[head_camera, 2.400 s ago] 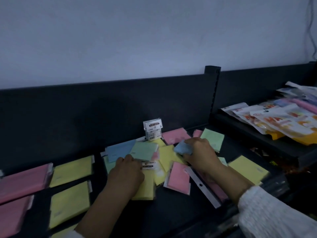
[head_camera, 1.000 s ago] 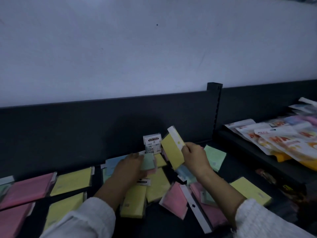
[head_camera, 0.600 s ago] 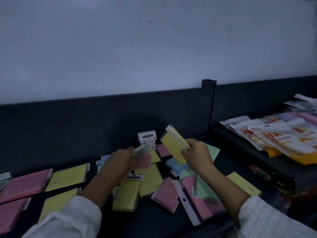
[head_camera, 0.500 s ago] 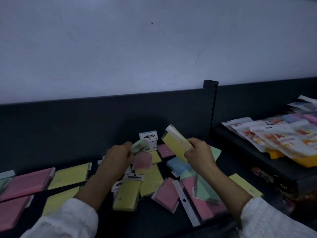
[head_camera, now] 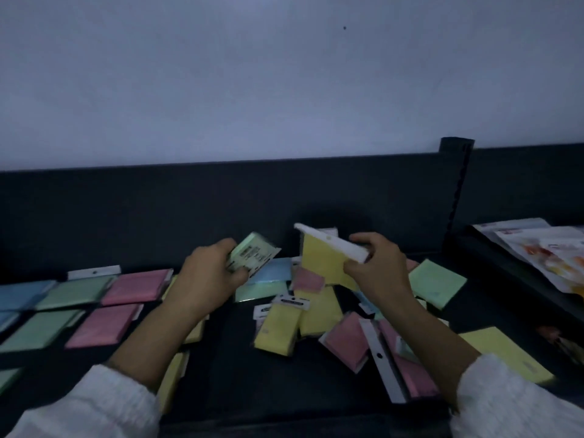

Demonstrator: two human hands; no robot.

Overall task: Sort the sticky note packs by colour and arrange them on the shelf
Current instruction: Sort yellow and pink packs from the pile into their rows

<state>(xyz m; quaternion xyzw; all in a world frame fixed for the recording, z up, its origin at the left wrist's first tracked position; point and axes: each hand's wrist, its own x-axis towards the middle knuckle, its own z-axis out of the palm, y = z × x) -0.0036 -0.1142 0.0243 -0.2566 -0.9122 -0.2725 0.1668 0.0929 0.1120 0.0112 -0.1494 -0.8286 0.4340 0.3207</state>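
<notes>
You gripped a green pack (head_camera: 253, 255) in your left hand (head_camera: 207, 277) and a yellow pack (head_camera: 320, 262) in your right hand (head_camera: 377, 270) above the shelf's (head_camera: 234, 368) loose pile (head_camera: 278, 330), forearms (head_camera: 422, 338) hiding part of it, printed bags (head_camera: 550, 254) alongside.

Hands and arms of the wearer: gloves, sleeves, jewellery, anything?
No gloves: left hand and right hand are bare, no ring or watch visible. White, fuzzy-textured fabric left sleeve and right sleeve cover the arms, leaving the forearms uncovered.
</notes>
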